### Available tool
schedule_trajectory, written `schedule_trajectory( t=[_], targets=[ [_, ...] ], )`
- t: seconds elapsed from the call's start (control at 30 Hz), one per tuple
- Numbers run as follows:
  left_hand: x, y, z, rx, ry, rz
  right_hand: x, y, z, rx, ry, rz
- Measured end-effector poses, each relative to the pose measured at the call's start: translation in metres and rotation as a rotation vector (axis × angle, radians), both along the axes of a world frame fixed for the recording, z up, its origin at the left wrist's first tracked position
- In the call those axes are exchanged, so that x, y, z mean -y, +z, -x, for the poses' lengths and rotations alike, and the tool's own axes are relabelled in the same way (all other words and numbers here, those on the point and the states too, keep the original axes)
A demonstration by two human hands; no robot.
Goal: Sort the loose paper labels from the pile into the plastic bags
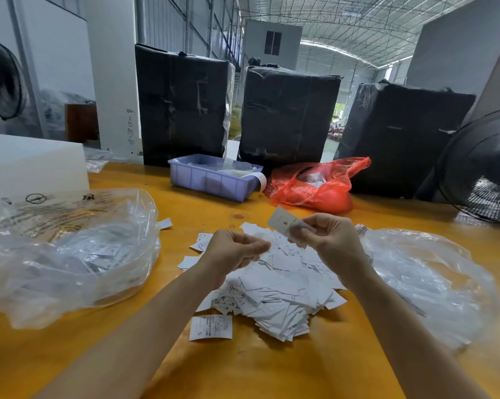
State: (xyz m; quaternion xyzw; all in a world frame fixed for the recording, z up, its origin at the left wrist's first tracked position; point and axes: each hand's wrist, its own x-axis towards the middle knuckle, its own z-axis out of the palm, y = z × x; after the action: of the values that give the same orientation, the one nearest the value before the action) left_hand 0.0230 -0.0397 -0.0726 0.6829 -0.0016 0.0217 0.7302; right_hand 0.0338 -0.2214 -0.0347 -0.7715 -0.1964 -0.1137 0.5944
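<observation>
Right hand raised, pinching label

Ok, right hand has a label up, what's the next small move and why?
Probably carry the label pinched in the right hand over to one of the clear bags, likely the right bag beside it, and drop it. It reads "S" and is already lifted clear of the pile; which bag takes S I can't tell.
</observation>
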Motion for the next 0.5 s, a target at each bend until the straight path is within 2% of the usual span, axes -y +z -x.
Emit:
schedule_trajectory(
  t=[0.27, 0.5],
  targets=[
    [-0.0002, 0.0041, 0.0018, -0.055, -0.023, 0.126, 0.0014, -0.0022, 0.0006, 0.077, -0.029, 0.223],
    [-0.0014, 0.0044, 0.0014, -0.085, -0.049, 0.237, 0.0032, 0.0000, 0.0008, 0.177, -0.082, 0.176]
  ],
)
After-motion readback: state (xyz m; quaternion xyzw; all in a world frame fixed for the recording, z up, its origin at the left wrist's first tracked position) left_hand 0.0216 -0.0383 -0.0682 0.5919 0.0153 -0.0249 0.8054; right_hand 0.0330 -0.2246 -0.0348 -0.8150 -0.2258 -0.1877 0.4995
